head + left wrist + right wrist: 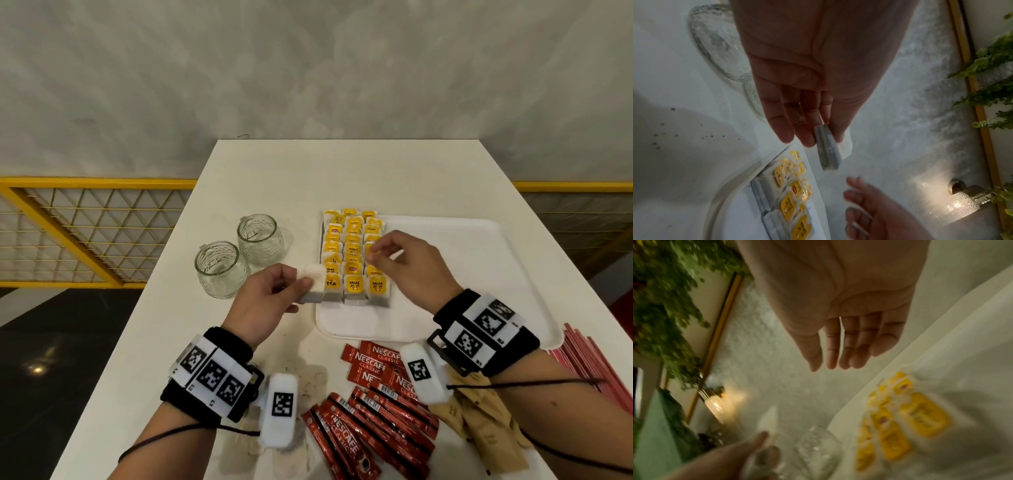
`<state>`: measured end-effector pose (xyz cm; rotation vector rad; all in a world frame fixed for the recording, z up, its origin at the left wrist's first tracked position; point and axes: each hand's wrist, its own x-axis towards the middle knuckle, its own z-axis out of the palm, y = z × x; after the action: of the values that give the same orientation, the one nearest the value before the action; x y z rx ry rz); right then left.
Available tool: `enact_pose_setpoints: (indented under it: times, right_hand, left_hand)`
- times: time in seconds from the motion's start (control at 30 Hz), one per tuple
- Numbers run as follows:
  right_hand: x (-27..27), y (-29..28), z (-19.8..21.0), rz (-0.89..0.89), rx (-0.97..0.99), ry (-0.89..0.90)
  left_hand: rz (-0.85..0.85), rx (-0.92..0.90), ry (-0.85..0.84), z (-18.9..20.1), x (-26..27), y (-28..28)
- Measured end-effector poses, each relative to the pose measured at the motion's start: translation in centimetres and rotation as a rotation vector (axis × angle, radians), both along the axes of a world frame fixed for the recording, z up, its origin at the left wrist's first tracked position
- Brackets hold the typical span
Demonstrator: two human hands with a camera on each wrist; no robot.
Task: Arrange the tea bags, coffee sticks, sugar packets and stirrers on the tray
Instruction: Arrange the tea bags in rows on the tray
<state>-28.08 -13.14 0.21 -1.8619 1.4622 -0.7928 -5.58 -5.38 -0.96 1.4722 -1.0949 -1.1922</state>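
A white tray [479, 260] lies on the table. Yellow-tagged tea bags [352, 260] fill three columns on its left part. My left hand [301, 284] pinches a small white stack of tea bags [313, 289] just left of the tray's near-left corner; the left wrist view shows that stack [828, 151] edge-on between thumb and fingers. My right hand [380, 253] hovers over the right column and holds nothing; its fingers [844, 353] are straight. Red coffee sticks [370, 407], brown sugar packets [479, 421] and pink stirrers [589, 363] lie on the table in front of the tray.
Two empty glass jars [260, 240] [219, 269] stand left of the tray, close to my left hand. The white table [274, 178] ends at a grey wall behind. A yellow railing [85, 222] runs off to the left.
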Motion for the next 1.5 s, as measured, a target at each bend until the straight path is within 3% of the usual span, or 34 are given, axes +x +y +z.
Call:
enact_pose_setpoints:
  times: [0.07, 0.2, 0.33, 0.47, 0.63, 0.87, 1.0, 1.1, 1.27, 1.37, 1.5]
  right_hand:
    - [1.6, 0.7, 2.0, 0.107, 0.058, -0.129]
    - [3.8, 1.9, 3.4, 0.28, 0.127, -0.109]
    - [4.6, 1.5, 2.9, 0.116, 0.076, -0.126]
    - [5.2, 1.5, 2.8, 0.029, 0.07, -0.194]
    - [5.4, 2.1, 2.8, 0.02, 0.092, -0.239]
    - [3.5, 2.2, 4.3, 0.185, 0.059, -0.224]
    - [3.0, 1.7, 4.9, 0.33, 0.079, -0.115]
    - [3.3, 1.3, 4.9, 0.313, 0.042, -0.068]
    - [2.9, 0.6, 3.1, 0.24, -0.002, 0.065]
    - [2.8, 0.9, 1.0, 0.309, 0.061, 0.219]
    - [3.1, 1.5, -1.7, 0.367, 0.16, 0.28]
  left_hand:
    - [-0.028, -0.017, -0.001, 0.3, -0.4, -0.1]
    - [-0.065, -0.05, -0.017, 0.9, -1.1, -0.5]
    - [0.089, -0.249, -0.369, 0.9, -1.3, -0.9]
    - [-0.007, -0.381, -0.506, 1.1, -2.3, -0.7]
    - [-0.019, -0.34, -0.447, 1.6, -3.2, -0.6]
    - [0.013, -0.317, -0.25, 1.5, -2.3, -1.1]
    - [-0.032, -0.302, -0.197, 1.8, -1.8, -1.4]
    - [-0.046, -0.295, -0.159, 2.1, -1.8, -1.4]
    - [0.001, -0.256, -0.183, 1.7, -0.8, -1.4]
    - [0.04, -0.212, -0.155, 1.1, 0.2, -1.0]
    - [0.044, -0.168, -0.14, 0.4, 1.0, -0.4]
